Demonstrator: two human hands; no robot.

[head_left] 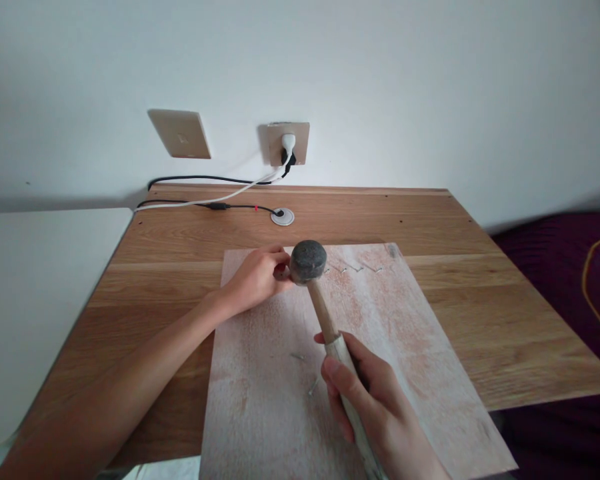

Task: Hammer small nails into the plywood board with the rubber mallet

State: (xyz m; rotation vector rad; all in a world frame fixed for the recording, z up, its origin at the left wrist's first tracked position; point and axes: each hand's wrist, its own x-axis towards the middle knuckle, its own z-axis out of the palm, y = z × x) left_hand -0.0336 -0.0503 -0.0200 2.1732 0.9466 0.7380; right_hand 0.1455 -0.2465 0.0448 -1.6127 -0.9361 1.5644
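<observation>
The step in hand is judged to be the setting of another nail at the left end of a row of thin silvery metal nails (pixel 345 270), which is seen along the far part of a flat, pale board with reddish-brown patches (pixel 260 413). The board is laid on a brown wood-grained bench (pixel 480 280). Two loose silvery nails (pixel 313 385) are seen lying nearer, to the left of the right hand (pixel 375 393).

By the right hand, a mallet with a dark grey rounded head and a pale wooden handle (pixel 324 312) is gripped, the fingers and thumb being wrapped around the handle. The mallet is angled forward, its head just beside the left fingertips in the view.

The left hand (pixel 257 277) is reached in from the left over the board, its fingers curled and drawn together; whether a nail is pinched there cannot be made out, as the fingertips are partly hidden by the mallet head. A short, controlled tap seems called for, with the left fingers cleared from the striking path.
</observation>
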